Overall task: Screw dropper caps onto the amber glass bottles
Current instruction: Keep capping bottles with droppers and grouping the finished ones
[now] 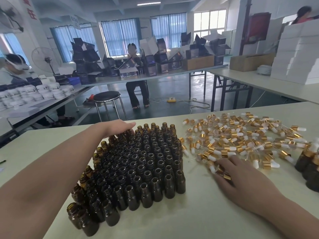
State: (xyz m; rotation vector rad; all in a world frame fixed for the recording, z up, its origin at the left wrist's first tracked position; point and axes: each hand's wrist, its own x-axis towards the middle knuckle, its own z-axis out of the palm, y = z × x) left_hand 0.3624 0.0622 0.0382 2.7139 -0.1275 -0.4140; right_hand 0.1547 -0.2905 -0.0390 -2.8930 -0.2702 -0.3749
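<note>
Head view: uncapped amber bottles (pixel 138 163) stood packed in a block on the table (pixel 172 221). The left hand (pixel 119 128) rested on the block's far-left corner, fingers straight. The right hand (pixel 240 178) lay loosely spread on the near edge of the heap of dropper caps (pixel 241 137), just right of the bottles. One gold cap (pixel 226 176) sat between thumb and forefinger, but a pinch could not be confirmed.

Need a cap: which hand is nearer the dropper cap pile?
Right. The right hand touches the dropper caps; left hand rests on the far amber bottles, left of them.
</note>
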